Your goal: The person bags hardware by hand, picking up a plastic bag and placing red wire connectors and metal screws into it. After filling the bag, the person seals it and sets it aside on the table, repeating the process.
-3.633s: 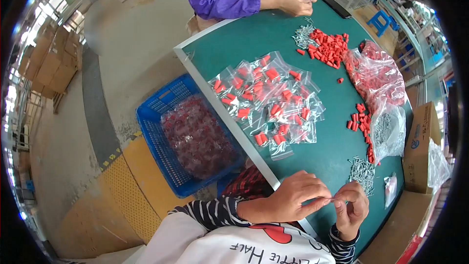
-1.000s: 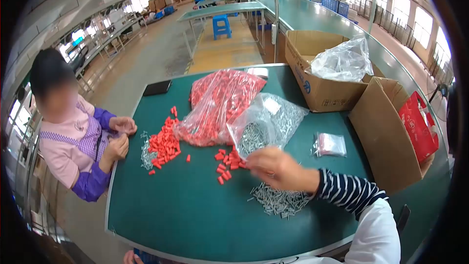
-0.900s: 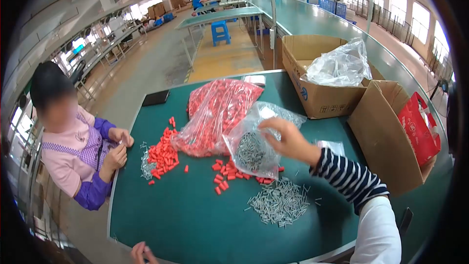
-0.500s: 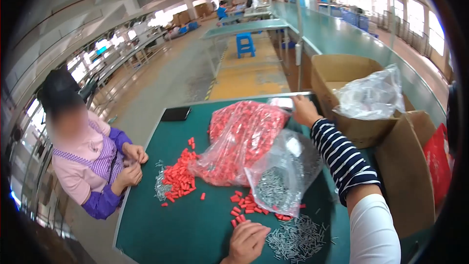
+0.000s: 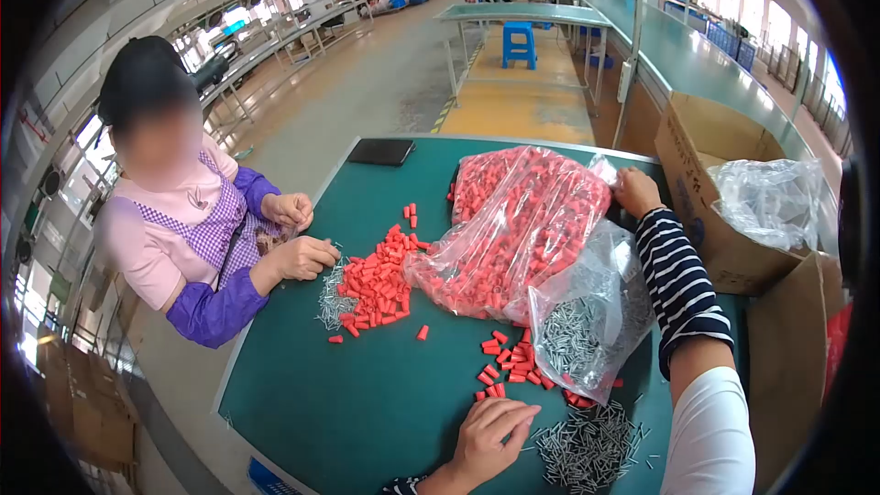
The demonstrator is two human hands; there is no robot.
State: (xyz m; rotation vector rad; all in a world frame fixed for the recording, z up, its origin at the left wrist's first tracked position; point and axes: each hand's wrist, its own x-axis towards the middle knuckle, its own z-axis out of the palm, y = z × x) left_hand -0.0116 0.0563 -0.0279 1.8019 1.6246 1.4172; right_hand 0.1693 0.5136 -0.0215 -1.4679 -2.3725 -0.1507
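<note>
My left hand point(image 5: 495, 438) is closed in a pinch low over the green table, between loose red caps point(image 5: 518, 362) and a pile of small metal pins point(image 5: 591, 445). Whatever its fingertips hold is too small to make out. My right hand point(image 5: 636, 191) reaches to the table's far edge, fingers curled beside a whitish piece of plastic point(image 5: 602, 169); its grip is partly hidden. Close by lies a big clear bag of red caps point(image 5: 532, 234). A second clear bag with metal pins point(image 5: 570, 337) leans against it, near my striped right sleeve.
To the left, a co-worker point(image 5: 197, 202) handles small parts beside more red caps point(image 5: 380, 280) and pins point(image 5: 335, 298). A black phone or wallet point(image 5: 381, 151) lies at the far left corner. Cardboard boxes point(image 5: 683, 179) stand to the right, one holding clear plastic point(image 5: 770, 197).
The view has shifted, so the table's contents appear farther right and higher. The co-worker's near hand has moved to the pins. My two hands stay in nearly the same places.
</note>
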